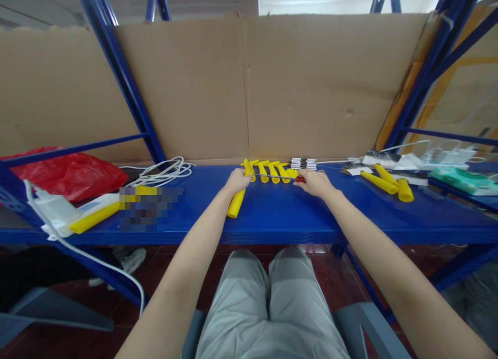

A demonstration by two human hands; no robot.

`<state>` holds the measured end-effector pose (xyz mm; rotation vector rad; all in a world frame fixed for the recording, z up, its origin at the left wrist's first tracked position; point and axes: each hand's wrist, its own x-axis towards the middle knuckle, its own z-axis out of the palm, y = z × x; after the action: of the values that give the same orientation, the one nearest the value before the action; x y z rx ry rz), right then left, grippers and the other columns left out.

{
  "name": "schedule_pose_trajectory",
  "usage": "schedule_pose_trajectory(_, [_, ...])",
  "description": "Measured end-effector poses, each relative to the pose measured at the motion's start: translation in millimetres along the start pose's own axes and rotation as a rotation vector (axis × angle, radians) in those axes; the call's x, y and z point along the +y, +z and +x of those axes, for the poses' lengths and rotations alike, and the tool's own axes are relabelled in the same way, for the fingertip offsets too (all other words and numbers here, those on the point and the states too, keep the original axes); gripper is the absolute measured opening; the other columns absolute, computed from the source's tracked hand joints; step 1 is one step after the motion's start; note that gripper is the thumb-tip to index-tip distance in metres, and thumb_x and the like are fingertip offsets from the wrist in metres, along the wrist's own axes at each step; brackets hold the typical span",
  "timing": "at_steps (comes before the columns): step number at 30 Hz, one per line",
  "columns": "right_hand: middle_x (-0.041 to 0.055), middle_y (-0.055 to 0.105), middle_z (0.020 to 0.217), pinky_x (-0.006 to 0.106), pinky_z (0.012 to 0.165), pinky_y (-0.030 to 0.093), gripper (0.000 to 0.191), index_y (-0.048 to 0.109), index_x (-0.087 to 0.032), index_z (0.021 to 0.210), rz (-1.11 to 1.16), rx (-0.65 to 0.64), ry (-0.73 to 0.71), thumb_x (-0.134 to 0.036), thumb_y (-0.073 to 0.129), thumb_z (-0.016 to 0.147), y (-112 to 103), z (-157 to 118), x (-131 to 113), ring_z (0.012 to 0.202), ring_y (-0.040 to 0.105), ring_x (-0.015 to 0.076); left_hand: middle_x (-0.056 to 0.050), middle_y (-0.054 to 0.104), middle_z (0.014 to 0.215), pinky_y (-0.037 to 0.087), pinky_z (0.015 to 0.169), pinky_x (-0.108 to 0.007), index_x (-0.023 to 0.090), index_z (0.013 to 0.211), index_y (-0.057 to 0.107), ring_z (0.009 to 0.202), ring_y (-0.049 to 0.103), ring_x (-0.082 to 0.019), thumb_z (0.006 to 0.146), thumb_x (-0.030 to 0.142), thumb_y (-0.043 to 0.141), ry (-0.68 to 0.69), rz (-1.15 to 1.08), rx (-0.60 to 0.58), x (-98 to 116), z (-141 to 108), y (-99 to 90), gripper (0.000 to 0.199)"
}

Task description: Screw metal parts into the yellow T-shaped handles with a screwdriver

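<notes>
My left hand (238, 181) is closed around a yellow plastic piece with a tubular handle (235, 204). The handle slants down toward the front of the blue shelf, and the head pokes out above my fingers. In my right hand (317, 182) is a screwdriver (278, 178) with a red handle. Its thin metal shaft lies level and points left, reaching the yellow piece's head; whether the tip touches a screw cannot be made out. Just behind my hands stands a row of several similar yellow pieces (275, 173). A stack of small white-and-black parts (303, 163) is beside them.
Cardboard (311, 84) closes off the back of the blue shelf (284, 219). At right lie yellow tubes (379, 182) and a green packet (461, 178). At left are a coiled white cable (167, 171), a red plastic bag (73, 172) and another yellow tube (95, 217).
</notes>
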<state>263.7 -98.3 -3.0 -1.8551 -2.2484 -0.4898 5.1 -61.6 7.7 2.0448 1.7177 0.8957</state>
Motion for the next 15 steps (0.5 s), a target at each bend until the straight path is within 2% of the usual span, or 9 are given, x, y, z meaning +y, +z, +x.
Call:
schedule_pose_trajectory(3, [0.0130, 0.070, 0.101, 0.032, 0.071, 0.043, 0.035, 0.057, -0.017, 0.113, 0.017, -0.026, 0.038, -0.043, 0.047, 0.092, -0.7, -0.6, -2.9, 0.093, 0.065, 0.0268, -0.005, 0.071, 0.071, 0.046, 0.061, -0.020, 0.013, 0.073, 0.070, 0.070, 0.066, -0.017, 0.075, 0.016, 0.052, -0.009, 0.015, 0.002, 0.0, 0.3, 0.0, 0.019])
schedule_pose_trajectory(9, [0.0145, 0.066, 0.114, 0.030, 0.077, 0.044, 0.032, 0.062, -0.016, 0.104, 0.060, -0.025, -0.017, -0.039, 0.041, 0.095, 1.8, 1.5, -2.2, 0.100, 0.063, 0.0252, -0.006, 0.072, 0.075, 0.046, 0.061, -0.020, 0.011, 0.078, 0.071, 0.075, 0.067, -0.018, 0.076, 0.016, 0.050, 0.000, 0.026, 0.000, -1.5, 1.7, 1.1, 0.021])
schedule_pose_trajectory(15, [0.0125, 0.070, 0.100, 0.031, 0.072, 0.043, 0.028, 0.062, -0.019, 0.105, 0.003, -0.018, 0.029, -0.040, 0.050, 0.091, -1.2, 0.5, -1.6, 0.093, 0.065, 0.0260, -0.005, 0.072, 0.073, 0.046, 0.061, -0.020, 0.012, 0.076, 0.071, 0.072, 0.067, -0.017, 0.075, 0.017, 0.051, 0.003, 0.019, 0.004, -1.2, 1.2, 1.5, 0.020])
